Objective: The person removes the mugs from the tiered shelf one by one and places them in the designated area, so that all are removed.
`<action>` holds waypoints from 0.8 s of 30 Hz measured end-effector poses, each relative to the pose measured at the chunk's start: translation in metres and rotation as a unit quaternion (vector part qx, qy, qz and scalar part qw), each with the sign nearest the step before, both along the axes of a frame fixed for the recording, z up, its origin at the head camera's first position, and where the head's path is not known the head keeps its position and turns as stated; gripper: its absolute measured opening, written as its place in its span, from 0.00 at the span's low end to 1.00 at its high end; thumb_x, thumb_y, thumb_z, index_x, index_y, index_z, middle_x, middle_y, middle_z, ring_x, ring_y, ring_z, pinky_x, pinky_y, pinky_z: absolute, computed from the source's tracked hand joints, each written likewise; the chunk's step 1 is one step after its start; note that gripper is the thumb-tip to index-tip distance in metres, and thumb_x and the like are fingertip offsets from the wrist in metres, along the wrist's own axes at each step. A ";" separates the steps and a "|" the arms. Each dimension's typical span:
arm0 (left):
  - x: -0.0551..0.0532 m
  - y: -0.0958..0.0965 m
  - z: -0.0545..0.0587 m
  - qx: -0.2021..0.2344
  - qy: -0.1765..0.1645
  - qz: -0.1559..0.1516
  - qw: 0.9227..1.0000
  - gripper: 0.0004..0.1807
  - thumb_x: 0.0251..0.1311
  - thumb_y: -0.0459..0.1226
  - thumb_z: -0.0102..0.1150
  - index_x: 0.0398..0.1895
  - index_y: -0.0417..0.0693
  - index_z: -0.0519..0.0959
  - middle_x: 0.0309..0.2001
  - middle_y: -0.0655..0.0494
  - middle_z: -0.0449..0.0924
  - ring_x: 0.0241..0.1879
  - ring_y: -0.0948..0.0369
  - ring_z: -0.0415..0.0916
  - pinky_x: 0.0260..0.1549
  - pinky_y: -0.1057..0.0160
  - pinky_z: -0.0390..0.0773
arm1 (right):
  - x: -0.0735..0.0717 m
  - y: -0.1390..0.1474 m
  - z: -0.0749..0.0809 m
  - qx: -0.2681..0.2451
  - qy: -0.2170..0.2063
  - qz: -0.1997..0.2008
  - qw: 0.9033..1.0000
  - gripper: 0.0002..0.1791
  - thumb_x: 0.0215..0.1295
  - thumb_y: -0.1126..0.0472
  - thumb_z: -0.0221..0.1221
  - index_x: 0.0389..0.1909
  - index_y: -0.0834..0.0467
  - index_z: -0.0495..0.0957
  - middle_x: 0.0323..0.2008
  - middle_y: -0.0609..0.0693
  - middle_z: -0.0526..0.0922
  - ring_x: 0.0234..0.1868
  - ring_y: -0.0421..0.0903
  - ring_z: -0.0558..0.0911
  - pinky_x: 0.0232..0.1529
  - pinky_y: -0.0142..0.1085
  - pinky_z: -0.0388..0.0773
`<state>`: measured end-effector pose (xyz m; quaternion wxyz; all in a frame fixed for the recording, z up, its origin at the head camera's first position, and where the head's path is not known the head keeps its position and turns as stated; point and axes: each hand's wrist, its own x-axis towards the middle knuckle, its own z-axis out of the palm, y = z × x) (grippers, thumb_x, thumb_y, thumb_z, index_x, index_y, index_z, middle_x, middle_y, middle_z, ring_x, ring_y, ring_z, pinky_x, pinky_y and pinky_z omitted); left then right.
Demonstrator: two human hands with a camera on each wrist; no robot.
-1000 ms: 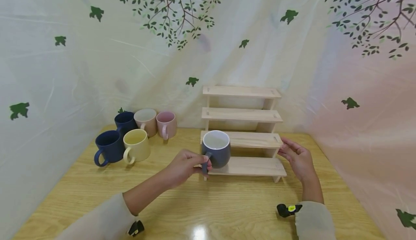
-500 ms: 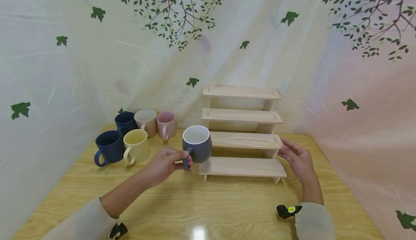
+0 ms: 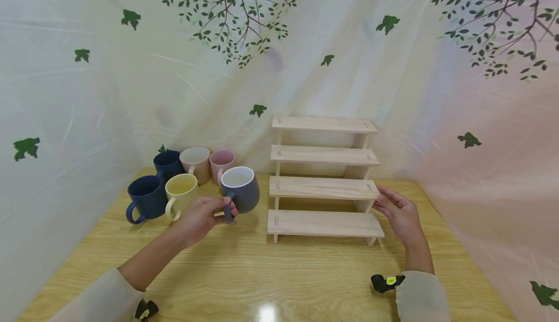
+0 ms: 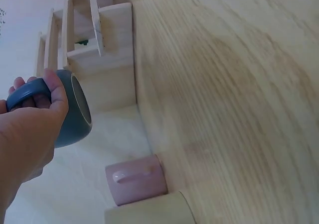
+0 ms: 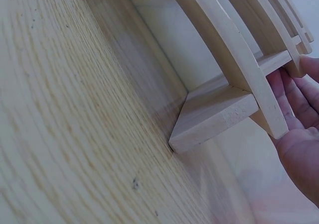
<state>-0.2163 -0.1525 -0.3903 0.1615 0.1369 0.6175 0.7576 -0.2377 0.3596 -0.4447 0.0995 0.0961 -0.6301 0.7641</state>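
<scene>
A grey-blue mug with a white inside is held above the table by its handle in my left hand. In the left wrist view, fingers go through the handle of the mug and the thumb lies along it. A stepped shelf of pale wood with bare steps stands right of the mug. At its right side, my right hand touches the end of the second step from the bottom. Seen from the right wrist, the hand has its fingers against the shelf's side; some fingertips are hidden.
At the left stand two navy mugs, a yellow mug, a beige mug and a pink mug, partly behind the held one. A patterned curtain encloses the wooden table.
My left hand has carried the grey-blue mug leftward, from in front of the shelf to in front of the pink mug. The right hand and the shelf have stayed put.
</scene>
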 end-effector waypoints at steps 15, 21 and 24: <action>-0.021 -0.021 -0.023 -0.022 -0.030 0.068 0.997 0.13 0.76 0.33 0.49 0.38 0.36 0.83 0.37 0.51 0.83 0.42 0.59 0.83 0.47 0.55 0.86 | 0.001 -0.002 0.002 0.016 -0.003 -0.010 1.000 0.28 0.75 0.68 0.58 0.68 0.79 0.63 0.52 0.46 0.84 0.49 0.40 0.87 0.54 0.37 0.82; -0.027 -0.026 -0.032 -0.030 -0.032 0.086 0.995 0.13 0.76 0.32 0.48 0.39 0.33 0.81 0.38 0.51 0.81 0.42 0.59 0.82 0.44 0.57 0.86 | 0.001 -0.002 0.002 0.017 -0.004 -0.009 1.000 0.28 0.75 0.68 0.57 0.68 0.79 0.64 0.52 0.46 0.84 0.49 0.40 0.87 0.54 0.36 0.82; -0.029 -0.028 -0.035 -0.038 -0.034 0.094 0.994 0.13 0.76 0.32 0.47 0.40 0.31 0.81 0.38 0.51 0.81 0.41 0.59 0.82 0.43 0.57 0.87 | 0.001 -0.001 0.001 0.017 -0.005 -0.007 1.000 0.28 0.75 0.67 0.57 0.68 0.79 0.64 0.53 0.46 0.84 0.49 0.40 0.87 0.54 0.36 0.82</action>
